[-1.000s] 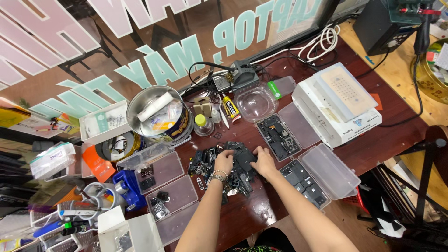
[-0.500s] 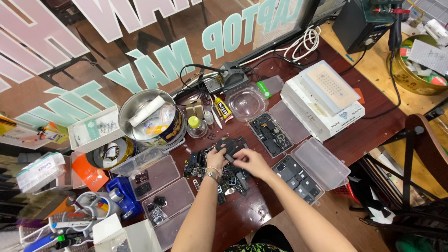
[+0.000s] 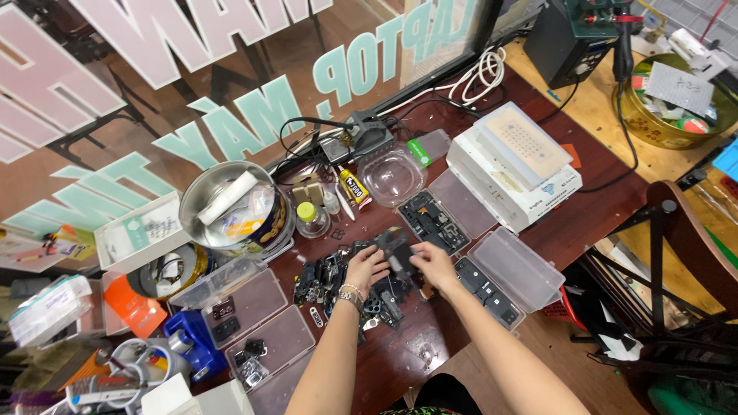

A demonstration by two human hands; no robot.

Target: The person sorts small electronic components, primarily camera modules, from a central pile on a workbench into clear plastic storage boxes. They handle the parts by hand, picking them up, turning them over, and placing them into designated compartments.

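A heap of small dark electronic parts (image 3: pixel 332 280) lies in the middle of the dark red wooden table (image 3: pixel 584 215). My left hand (image 3: pixel 366 269), with a bracelet on the wrist, rests on the heap's right side. My right hand (image 3: pixel 435 265) reaches in from the right. Between the fingertips of both hands sits a flat dark part (image 3: pixel 395 247), pinched from either side just above the heap. How firmly the left fingers hold it is hard to tell.
Clear plastic boxes lie at the left (image 3: pixel 242 296) and right (image 3: pixel 519 269), and a tray of dark parts (image 3: pixel 433 219) lies behind the hands. A metal bowl (image 3: pixel 231 204), glue tube (image 3: pixel 354 187), small bottle (image 3: pixel 311 220), stacked white boxes (image 3: pixel 523 157) and a wooden chair (image 3: pixel 680 230) surround them.
Both hands have shifted from lying on the heap to meeting at its right edge, fingertips closed on one flat dark part. The view has tilted slightly.
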